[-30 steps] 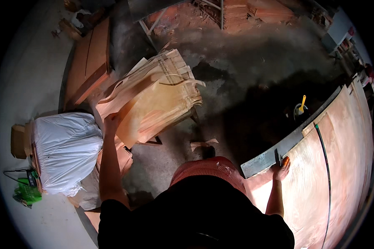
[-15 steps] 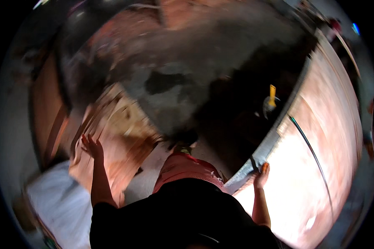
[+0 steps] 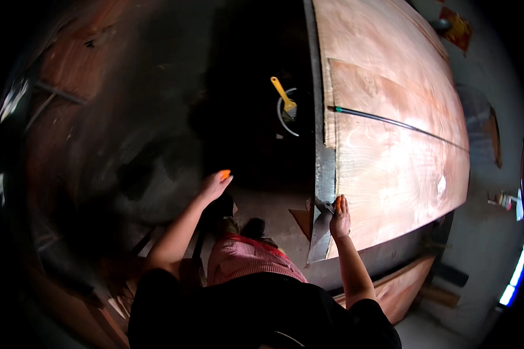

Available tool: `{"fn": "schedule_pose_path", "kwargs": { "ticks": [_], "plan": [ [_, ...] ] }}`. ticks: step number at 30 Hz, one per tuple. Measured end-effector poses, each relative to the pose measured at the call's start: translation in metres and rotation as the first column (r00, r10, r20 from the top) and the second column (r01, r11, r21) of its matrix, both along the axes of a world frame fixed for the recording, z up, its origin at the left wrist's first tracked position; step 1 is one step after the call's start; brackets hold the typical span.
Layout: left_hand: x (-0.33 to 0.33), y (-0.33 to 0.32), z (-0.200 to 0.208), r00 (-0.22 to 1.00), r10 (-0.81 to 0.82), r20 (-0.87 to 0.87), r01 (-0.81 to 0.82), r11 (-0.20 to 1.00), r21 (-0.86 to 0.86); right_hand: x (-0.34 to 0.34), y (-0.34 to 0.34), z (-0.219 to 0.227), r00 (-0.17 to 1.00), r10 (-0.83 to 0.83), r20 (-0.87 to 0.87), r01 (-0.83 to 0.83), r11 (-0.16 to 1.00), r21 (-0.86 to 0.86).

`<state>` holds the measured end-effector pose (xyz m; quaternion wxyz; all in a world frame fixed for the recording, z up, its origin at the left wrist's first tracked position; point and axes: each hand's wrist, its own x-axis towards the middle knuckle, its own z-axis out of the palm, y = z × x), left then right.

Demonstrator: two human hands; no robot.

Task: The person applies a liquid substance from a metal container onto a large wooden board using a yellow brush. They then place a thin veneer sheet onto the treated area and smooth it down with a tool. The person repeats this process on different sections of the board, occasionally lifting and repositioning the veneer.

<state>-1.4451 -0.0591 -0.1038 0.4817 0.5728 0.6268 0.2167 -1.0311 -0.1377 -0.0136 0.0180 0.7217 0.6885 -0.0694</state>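
My right hand (image 3: 340, 221) is at the near left edge of a large pale wood sheet (image 3: 390, 157), its fingers around a small dark flat-bladed tool (image 3: 327, 205). The tool's exact kind is unclear, and its blade reaches over the grey strip along the sheet's edge. Orange shows at the fingertips of this hand. In the air left of the sheet, my left hand (image 3: 214, 186) has loosely bent fingers, an orange patch at their tips and no tool visible. Beyond both hands, a yellow-handled scraper (image 3: 282, 93) rests in a round container (image 3: 279, 116), mostly lost in shadow.
A thin dark rod with a green band (image 3: 378, 119) lies across the sheet. Lower down, another wood board (image 3: 404, 288) leans near my right arm. More reddish boards (image 3: 75, 64) stand at far left. Deep shadow covers much of the floor.
My view has turned right, so the wood sheet and scraper now appear further left. The wood stack and pale sheet at left have gone from view. My left hand has come inward, away from the stack.
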Motion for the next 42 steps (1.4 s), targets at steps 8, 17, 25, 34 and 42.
{"fn": "schedule_pose_path", "kwargs": {
  "ticks": [8, 17, 25, 34, 42],
  "plan": [
    [0.116, 0.210, 0.003, 0.941, 0.230, -0.248, -0.074, 0.856, 0.512, -0.005, 0.006, -0.017, 0.975, -0.149, -0.167, 0.190, 0.945, 0.266],
    [0.104, 0.354, 0.014, 0.850, -0.364, -0.382, 0.448, 0.880, 0.157, 0.000, 0.002, -0.021, 0.934, -0.243, -0.262, 0.314, 0.909, 0.275],
    [0.082, 0.357, -0.007, 0.999, 0.034, 0.023, -0.026, 0.952, -0.304, 0.003, 0.004, -0.011, 0.922, -0.250, -0.296, 0.320, 0.922, 0.217],
    [0.106, 0.220, -0.047, 0.764, 0.339, 0.550, -0.017, 0.862, -0.507, 0.003, 0.006, -0.005, 0.909, -0.257, -0.328, 0.333, 0.922, 0.199],
    [0.140, 0.237, -0.025, 0.818, 0.310, 0.485, 0.062, 0.790, -0.609, 0.001, 0.004, -0.007, 0.910, -0.252, -0.330, 0.334, 0.916, 0.221]
  ]
}}
